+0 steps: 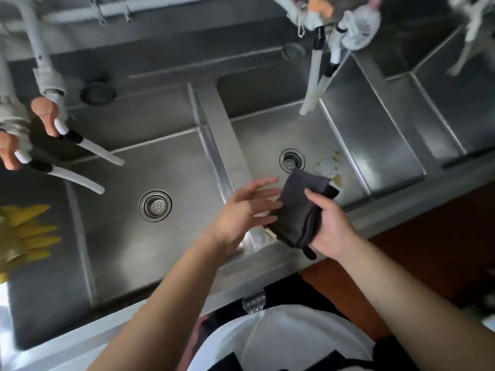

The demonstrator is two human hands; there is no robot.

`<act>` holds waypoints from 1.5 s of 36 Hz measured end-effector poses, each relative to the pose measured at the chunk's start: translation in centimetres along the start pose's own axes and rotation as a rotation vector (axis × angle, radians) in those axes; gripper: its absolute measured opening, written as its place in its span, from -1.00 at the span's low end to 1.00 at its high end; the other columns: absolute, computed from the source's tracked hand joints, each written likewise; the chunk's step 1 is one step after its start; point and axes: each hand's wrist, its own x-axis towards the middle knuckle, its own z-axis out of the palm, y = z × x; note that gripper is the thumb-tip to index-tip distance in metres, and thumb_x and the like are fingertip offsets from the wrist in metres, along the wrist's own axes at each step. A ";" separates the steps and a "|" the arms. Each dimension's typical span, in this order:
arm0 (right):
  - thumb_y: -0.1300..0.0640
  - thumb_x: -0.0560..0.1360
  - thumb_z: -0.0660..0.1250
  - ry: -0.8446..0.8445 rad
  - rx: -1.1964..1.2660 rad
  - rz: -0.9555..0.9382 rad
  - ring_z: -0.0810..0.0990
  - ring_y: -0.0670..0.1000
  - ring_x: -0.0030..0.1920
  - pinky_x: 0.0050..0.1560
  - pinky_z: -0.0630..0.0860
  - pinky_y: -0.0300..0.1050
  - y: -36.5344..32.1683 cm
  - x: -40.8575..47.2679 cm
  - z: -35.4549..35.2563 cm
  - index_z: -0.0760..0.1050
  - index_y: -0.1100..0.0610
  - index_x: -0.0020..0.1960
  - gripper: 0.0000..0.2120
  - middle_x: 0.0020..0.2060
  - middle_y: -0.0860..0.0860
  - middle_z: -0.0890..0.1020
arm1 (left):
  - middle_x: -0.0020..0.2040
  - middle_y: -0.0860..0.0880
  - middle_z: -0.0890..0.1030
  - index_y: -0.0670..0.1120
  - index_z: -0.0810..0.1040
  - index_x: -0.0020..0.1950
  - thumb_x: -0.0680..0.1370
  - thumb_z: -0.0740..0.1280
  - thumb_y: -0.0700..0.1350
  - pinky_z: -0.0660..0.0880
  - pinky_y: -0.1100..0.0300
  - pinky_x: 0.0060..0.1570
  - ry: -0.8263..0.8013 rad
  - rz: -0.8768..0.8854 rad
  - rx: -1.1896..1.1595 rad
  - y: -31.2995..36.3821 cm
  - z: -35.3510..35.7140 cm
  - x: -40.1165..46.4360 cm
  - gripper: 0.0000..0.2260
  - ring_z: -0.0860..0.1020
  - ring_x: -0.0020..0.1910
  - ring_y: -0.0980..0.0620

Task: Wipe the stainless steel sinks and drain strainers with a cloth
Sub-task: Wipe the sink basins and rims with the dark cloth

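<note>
Two stainless steel sinks lie below me, the left sink [134, 253] and the middle sink [267, 135], split by a steel divider [227, 145]. Each has a round drain strainer, one on the left [155, 205] and one in the middle sink [291, 160]. My right hand [330, 226] grips a folded dark grey cloth [300, 207] over the divider's near end. My left hand [245, 207] hovers just left of the cloth, fingers spread and straight, touching or nearly touching it. Pale residue [330, 166] marks the middle sink's floor right of its strainer.
White faucet hoses hang over the left sink [88, 151] and the middle sink [312, 87]. A third sink [442, 103] lies at the right. Yellow gloves [26, 231] hang at the left edge. A brown floor [428, 250] shows at the right.
</note>
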 end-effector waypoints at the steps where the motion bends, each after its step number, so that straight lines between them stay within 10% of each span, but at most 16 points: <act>1: 0.02 0.55 0.30 0.046 -0.013 -0.008 0.65 0.22 0.17 0.12 0.57 0.11 -0.8 0.1 -0.7 0.52 0.22 0.32 -0.58 0.19 0.24 0.64 | 0.21 -0.06 0.64 0.00 0.60 0.25 0.47 0.36 -0.27 0.58 0.01 0.17 0.102 0.022 0.029 -0.1 -0.3 0.5 -0.62 0.61 0.20 -0.09; 5: 0.09 0.56 0.29 0.259 -0.117 -0.059 0.63 0.17 0.13 0.04 0.56 0.00 -3.8 1.8 -3.1 0.47 0.25 0.37 -0.57 0.23 0.22 0.61 | 0.21 0.00 0.59 0.05 0.53 0.32 0.57 0.33 -0.17 0.41 0.20 0.09 0.526 0.051 0.394 -2.1 -1.4 2.7 -0.67 0.53 0.24 0.01; 8: 0.15 0.56 0.32 0.283 -0.207 -0.069 0.67 0.10 -0.02 -0.17 0.55 -0.09 -6.4 3.9 -4.6 0.51 0.22 0.31 -0.66 0.10 0.16 0.67 | 0.51 -0.08 0.35 0.08 0.29 0.54 0.59 0.32 -0.01 0.28 0.08 0.39 0.655 0.012 0.685 -4.7 -1.7 4.7 -0.48 0.30 0.48 -0.06; 14: 0.19 0.56 0.38 0.258 -0.514 -0.112 0.64 0.17 0.09 0.10 0.57 0.13 -11.5 11.3 -8.4 0.50 0.11 0.30 -0.68 0.13 0.13 0.65 | 0.64 -0.04 -0.14 0.06 -0.02 0.63 0.60 0.22 0.17 -0.11 -0.03 0.53 0.780 -0.001 1.186 -9.7 1.2 8.8 -0.32 -0.17 0.60 -0.12; 24: 0.09 0.58 0.24 0.184 -1.567 -0.310 0.57 0.29 0.13 -0.03 0.43 -0.04 -13.5 27.8 -9.6 0.47 0.17 0.24 -0.73 0.17 0.25 0.59 | 0.64 -0.07 0.02 -0.01 0.02 0.63 0.60 0.07 0.20 -0.11 -0.10 0.56 0.970 -0.022 1.538 -13.1 2.1 11.9 -0.35 -0.08 0.61 -0.09; 29: 0.29 0.46 0.22 -0.151 -2.012 -0.753 0.47 0.22 0.32 0.30 0.41 0.12 -10.6 35.2 -5.8 0.36 0.06 0.46 -0.43 0.36 0.09 0.50 | 0.62 -0.08 0.10 -0.03 0.12 0.62 0.57 0.16 0.13 0.00 -0.17 0.54 1.022 0.044 1.526 -13.2 2.2 12.0 -0.36 0.00 0.61 -0.08; 33: 0.20 0.56 0.24 -0.403 -2.285 -0.425 -0.04 0.19 0.60 0.47 0.01 0.46 -4.3 38.4 -5.7 0.06 -0.05 0.62 -0.31 0.62 0.00 0.04 | 0.62 -0.07 0.13 -0.01 0.14 0.61 0.54 0.16 0.09 0.08 -0.20 0.51 1.048 0.056 1.522 -13.2 1.8 12.3 -0.36 0.03 0.61 -0.08; 37: 0.15 0.56 0.19 -0.469 -2.421 -0.511 -0.17 0.21 0.60 0.42 -0.17 0.52 1.0 36.0 -9.5 -0.02 -0.08 0.63 -0.29 0.63 -0.01 -0.04 | 0.61 -0.08 0.14 0.00 0.17 0.61 0.53 0.18 0.06 0.10 -0.22 0.50 1.067 0.056 1.508 -13.5 1.6 12.3 -0.36 0.04 0.60 -0.09; 43: -0.06 0.55 0.22 -1.322 -2.576 -0.563 -0.27 0.15 0.58 0.43 -0.37 0.35 -2.6 32.7 -20.6 -0.05 -0.18 0.62 -0.28 0.61 -0.10 -0.11 | 0.61 -0.08 0.15 -0.01 0.18 0.60 0.50 0.21 0.02 0.15 -0.23 0.47 1.076 0.045 1.474 -13.4 1.9 12.3 -0.35 0.06 0.60 -0.10; 46: -0.14 0.55 0.19 -1.482 -2.581 -0.659 -0.14 0.12 0.59 0.51 -0.25 0.31 -5.9 34.5 -21.7 0.02 -0.21 0.60 -0.33 0.60 -0.12 -0.02 | 0.60 -0.08 0.17 -0.01 0.21 0.59 0.48 0.23 0.00 0.19 -0.22 0.46 1.083 0.061 1.467 -13.3 1.8 12.4 -0.34 0.09 0.60 -0.10; 54: -0.18 0.62 0.06 -0.431 -2.412 -0.596 -0.22 0.07 0.61 0.48 -0.21 0.33 -5.2 43.4 -6.0 -0.15 -0.24 0.60 -0.37 0.62 -0.09 -0.14 | 0.60 -0.07 0.18 -0.01 0.23 0.58 0.45 0.26 -0.03 0.22 -0.24 0.43 1.080 0.080 1.459 -13.1 1.9 12.4 -0.33 0.12 0.59 -0.11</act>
